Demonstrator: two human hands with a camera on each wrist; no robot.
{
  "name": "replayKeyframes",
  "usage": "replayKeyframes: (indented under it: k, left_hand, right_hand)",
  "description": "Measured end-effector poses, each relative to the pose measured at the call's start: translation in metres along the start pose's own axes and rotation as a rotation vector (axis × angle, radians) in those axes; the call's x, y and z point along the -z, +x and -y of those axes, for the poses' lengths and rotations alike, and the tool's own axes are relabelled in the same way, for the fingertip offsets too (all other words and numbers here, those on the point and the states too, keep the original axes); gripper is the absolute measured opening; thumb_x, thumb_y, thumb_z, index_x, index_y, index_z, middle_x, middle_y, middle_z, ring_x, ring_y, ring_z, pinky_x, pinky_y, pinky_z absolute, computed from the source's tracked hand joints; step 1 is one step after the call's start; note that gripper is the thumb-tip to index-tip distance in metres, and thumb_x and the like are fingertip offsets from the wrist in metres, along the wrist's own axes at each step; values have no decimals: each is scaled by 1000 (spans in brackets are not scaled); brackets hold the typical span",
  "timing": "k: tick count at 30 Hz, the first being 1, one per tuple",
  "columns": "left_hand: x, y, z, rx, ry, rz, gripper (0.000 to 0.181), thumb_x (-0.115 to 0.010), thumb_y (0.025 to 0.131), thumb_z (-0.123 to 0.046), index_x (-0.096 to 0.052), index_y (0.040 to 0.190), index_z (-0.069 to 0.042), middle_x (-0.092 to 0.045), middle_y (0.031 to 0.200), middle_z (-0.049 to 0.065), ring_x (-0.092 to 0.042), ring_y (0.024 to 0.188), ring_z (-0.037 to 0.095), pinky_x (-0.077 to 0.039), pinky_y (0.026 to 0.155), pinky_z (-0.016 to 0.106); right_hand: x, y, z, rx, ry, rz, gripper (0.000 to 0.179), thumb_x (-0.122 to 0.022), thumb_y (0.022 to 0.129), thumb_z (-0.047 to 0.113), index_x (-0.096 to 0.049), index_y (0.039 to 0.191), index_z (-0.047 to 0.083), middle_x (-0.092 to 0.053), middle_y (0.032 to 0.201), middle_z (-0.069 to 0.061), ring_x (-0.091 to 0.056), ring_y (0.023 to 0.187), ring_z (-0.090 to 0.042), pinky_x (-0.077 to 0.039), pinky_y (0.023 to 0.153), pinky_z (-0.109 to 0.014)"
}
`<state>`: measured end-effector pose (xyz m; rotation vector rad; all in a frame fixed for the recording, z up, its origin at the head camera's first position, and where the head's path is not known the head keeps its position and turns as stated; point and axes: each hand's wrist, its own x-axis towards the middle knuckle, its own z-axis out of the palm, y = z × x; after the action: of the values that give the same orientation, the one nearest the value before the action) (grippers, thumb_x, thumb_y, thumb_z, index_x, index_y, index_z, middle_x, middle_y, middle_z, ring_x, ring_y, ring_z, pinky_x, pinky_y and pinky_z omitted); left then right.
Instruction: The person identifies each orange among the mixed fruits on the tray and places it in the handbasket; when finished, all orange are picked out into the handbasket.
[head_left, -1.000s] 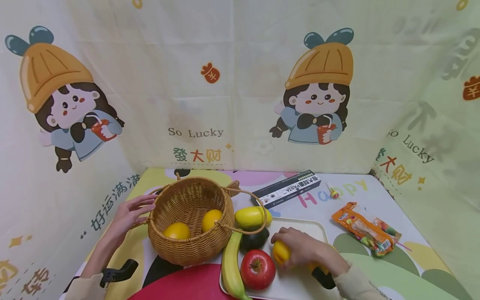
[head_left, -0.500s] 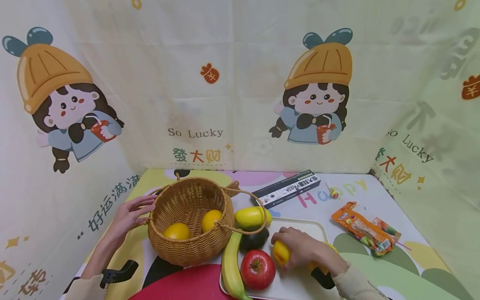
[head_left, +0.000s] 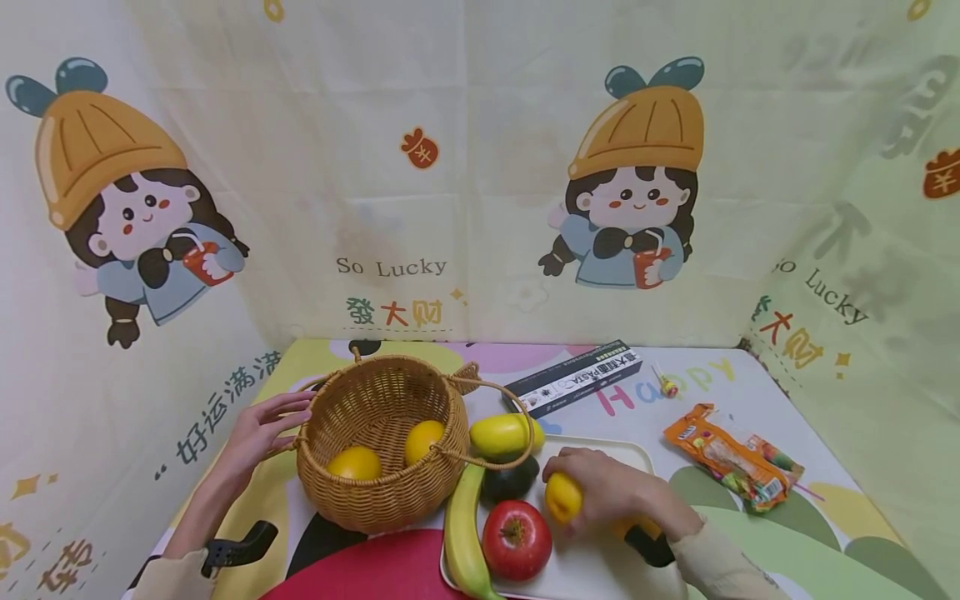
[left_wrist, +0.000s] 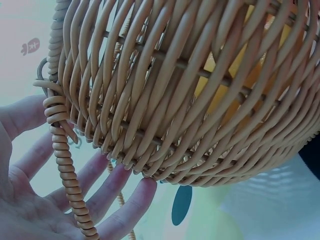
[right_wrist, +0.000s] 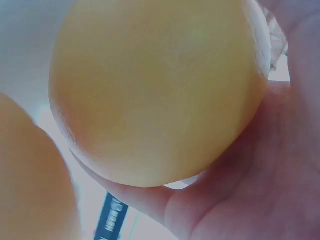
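Observation:
My right hand (head_left: 600,487) grips a rounded yellow fruit (head_left: 564,497) over a white tray (head_left: 600,575). In the right wrist view the fruit (right_wrist: 155,95) fills much of the picture, with fingers curled beneath it; its kind is unclear. A second yellow-orange fruit (head_left: 628,529) is partly hidden under my right wrist. My left hand (head_left: 258,429) has its fingers spread at the left side of a wicker basket (head_left: 375,504). The left wrist view has these fingertips against or very near the weave, behind the wrapped handle (left_wrist: 70,185). Two yellow-orange fruits (head_left: 355,462) lie inside the basket.
A banana (head_left: 467,533), a red apple (head_left: 517,540) and a dark avocado-like fruit (head_left: 512,479) sit on the tray's left part. Beyond them is an elongated yellow fruit (head_left: 502,434), crossed by the basket handle. Further away are a pasta box (head_left: 573,379), a lollipop (head_left: 667,383) and an orange packet (head_left: 735,457).
My right hand has shifted slightly up with the yellow fruit, which shows more clearly between the fingers. The left hand and basket stay practically still.

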<state>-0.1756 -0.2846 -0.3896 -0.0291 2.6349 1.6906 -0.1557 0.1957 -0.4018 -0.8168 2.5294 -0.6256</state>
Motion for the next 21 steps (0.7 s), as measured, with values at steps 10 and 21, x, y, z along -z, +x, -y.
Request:
replayKeyframes:
  k: [10,21]
  left_hand:
    - [-1,-1,-2,-4,-1,3,55,-58,96,-33,-48,137,2,-53,131,24,-60,88,-5,-54,74,23]
    - [0,0,1,5,-6,4,52,-58,96,-32,-50,137,0,-59,125,12,-60,88,-6,-54,72,24]
  right_hand:
    - [34,5,16,173,-40,-104,55,-83,67,35,-63,115,17,-58,98,12,-49,85,-9,-44,73,-27]
    - [66,31,52,244,2,-117,57,-79,68,37,-61,119,16,-59,102,7,-51,88,-14,-45,73,-31]
